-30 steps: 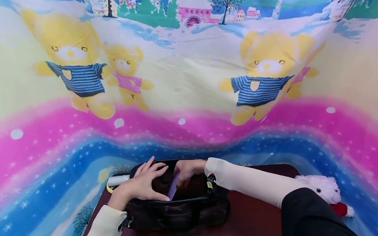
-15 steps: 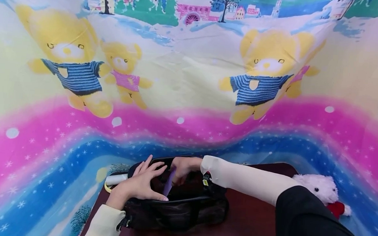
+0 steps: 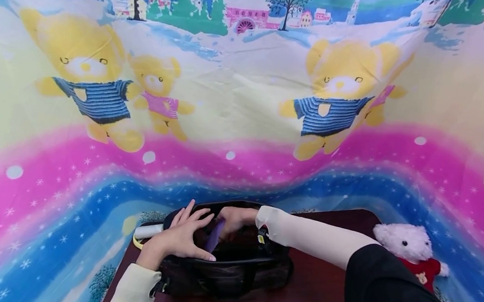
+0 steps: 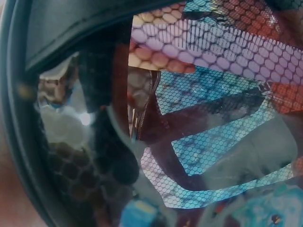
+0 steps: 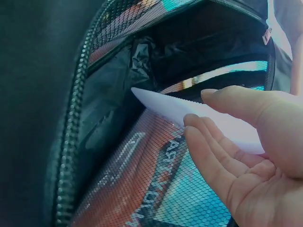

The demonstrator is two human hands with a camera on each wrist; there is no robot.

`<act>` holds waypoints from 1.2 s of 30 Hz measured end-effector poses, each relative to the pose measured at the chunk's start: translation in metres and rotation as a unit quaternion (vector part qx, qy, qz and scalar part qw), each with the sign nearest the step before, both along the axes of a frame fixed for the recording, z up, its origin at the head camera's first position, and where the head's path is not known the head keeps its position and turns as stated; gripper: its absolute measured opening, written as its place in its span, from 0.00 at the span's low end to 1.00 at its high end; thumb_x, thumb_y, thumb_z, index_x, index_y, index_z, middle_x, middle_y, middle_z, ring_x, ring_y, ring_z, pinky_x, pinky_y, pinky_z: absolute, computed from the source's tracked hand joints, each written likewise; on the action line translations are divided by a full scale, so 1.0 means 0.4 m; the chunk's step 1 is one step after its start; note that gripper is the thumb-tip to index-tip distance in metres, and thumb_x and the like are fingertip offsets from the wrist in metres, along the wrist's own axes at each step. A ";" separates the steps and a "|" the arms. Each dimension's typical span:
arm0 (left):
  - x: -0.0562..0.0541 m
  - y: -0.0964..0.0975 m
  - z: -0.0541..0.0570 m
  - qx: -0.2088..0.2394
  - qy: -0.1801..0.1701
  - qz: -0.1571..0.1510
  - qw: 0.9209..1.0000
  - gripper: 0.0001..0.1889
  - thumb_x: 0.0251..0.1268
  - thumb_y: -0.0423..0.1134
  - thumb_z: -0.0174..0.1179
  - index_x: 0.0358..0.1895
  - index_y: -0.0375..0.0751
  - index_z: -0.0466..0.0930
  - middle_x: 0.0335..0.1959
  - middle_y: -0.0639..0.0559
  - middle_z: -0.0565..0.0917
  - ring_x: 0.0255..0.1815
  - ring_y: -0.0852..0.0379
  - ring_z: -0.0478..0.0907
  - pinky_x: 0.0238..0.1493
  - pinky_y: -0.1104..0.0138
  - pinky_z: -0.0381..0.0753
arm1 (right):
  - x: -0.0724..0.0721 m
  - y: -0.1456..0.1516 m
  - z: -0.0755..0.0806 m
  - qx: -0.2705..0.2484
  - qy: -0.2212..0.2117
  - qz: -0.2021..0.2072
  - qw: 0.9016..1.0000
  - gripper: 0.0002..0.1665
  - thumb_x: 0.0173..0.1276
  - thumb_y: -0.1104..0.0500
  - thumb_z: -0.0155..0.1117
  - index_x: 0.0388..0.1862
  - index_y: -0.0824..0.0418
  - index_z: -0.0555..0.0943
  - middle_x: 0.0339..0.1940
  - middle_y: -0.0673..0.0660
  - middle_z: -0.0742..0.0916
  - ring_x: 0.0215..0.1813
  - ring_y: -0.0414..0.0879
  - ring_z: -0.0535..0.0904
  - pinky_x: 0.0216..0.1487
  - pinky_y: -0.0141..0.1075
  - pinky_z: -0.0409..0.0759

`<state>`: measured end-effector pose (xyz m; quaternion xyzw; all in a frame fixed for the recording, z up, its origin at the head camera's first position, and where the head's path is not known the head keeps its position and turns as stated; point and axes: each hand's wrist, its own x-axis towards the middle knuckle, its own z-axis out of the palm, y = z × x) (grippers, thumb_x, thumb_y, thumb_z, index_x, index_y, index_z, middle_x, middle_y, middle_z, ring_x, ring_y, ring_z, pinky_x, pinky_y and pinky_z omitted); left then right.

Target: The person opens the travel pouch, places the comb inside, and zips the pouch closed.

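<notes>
A dark bag (image 3: pixel 234 277) with a wide-open mouth lies on the table, and both hands are at its opening. My right hand (image 3: pixel 235 220) reaches inside and pinches a lilac comb (image 3: pixel 214 236) between thumb and fingers. In the right wrist view the comb (image 5: pixel 165 106) tilts across the bag's interior, beside a zipper and mesh. Fine teeth show along the comb (image 4: pixel 213 49) through mesh in the left wrist view. My left hand (image 3: pixel 182 235) spreads its straight fingers over the bag's left end, its thumb along the near rim.
A white cylindrical item (image 3: pixel 147 231) with a yellow band lies left of the bag. A fluffy white toy (image 3: pixel 403 241) in a red top sits at the right edge of the dark red table (image 3: pixel 313 284). A bear-print cloth (image 3: pixel 237 100) hangs behind.
My right hand has shifted a little to the left inside the bag, taking the comb with it. The left hand keeps its place on the bag.
</notes>
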<state>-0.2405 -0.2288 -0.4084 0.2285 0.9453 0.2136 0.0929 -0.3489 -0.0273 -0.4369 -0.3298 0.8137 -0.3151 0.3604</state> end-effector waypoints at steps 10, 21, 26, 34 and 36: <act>0.003 0.003 0.000 -0.001 0.001 -0.007 1.000 0.58 0.49 0.68 0.75 0.82 0.46 0.59 0.85 0.49 0.55 0.87 0.35 0.26 0.81 0.35 0.31 | 0.017 0.003 -0.047 0.035 0.013 -0.017 0.999 0.33 0.59 0.73 0.69 0.66 0.70 0.77 0.37 0.57 0.90 0.28 0.46 0.87 0.35 0.37 0.88; 0.003 -0.003 0.000 -0.004 0.006 -0.005 1.000 0.58 0.50 0.68 0.75 0.81 0.45 0.60 0.85 0.49 0.55 0.87 0.35 0.26 0.81 0.34 0.31 | 0.037 0.003 -0.060 0.143 0.090 -0.035 0.985 0.15 0.57 0.61 0.80 0.19 0.59 0.81 0.09 0.50 0.77 0.14 0.41 0.71 0.18 0.33 0.71; 0.004 -0.005 0.003 -0.003 0.008 -0.007 1.000 0.58 0.50 0.68 0.74 0.81 0.44 0.60 0.85 0.48 0.55 0.86 0.34 0.27 0.81 0.33 0.33 | 0.043 0.001 -0.051 0.194 0.104 -0.035 0.975 0.21 0.59 0.55 0.81 0.15 0.57 0.79 0.09 0.50 0.76 0.13 0.41 0.69 0.17 0.33 0.71; 0.005 -0.006 0.005 0.001 0.008 -0.005 1.000 0.58 0.51 0.67 0.74 0.81 0.43 0.60 0.84 0.48 0.56 0.87 0.35 0.27 0.81 0.34 0.33 | 0.054 0.003 -0.022 0.234 0.119 -0.022 0.965 0.21 0.58 0.49 0.82 0.18 0.59 0.81 0.09 0.51 0.79 0.12 0.40 0.75 0.16 0.32 0.75; 0.005 -0.006 0.005 0.002 0.008 -0.005 1.000 0.57 0.51 0.67 0.74 0.81 0.43 0.60 0.84 0.48 0.56 0.87 0.35 0.27 0.81 0.34 0.33 | 0.055 0.009 -0.007 0.253 0.110 -0.004 0.961 0.21 0.60 0.48 0.80 0.18 0.59 0.82 0.10 0.52 0.81 0.12 0.40 0.76 0.17 0.32 0.76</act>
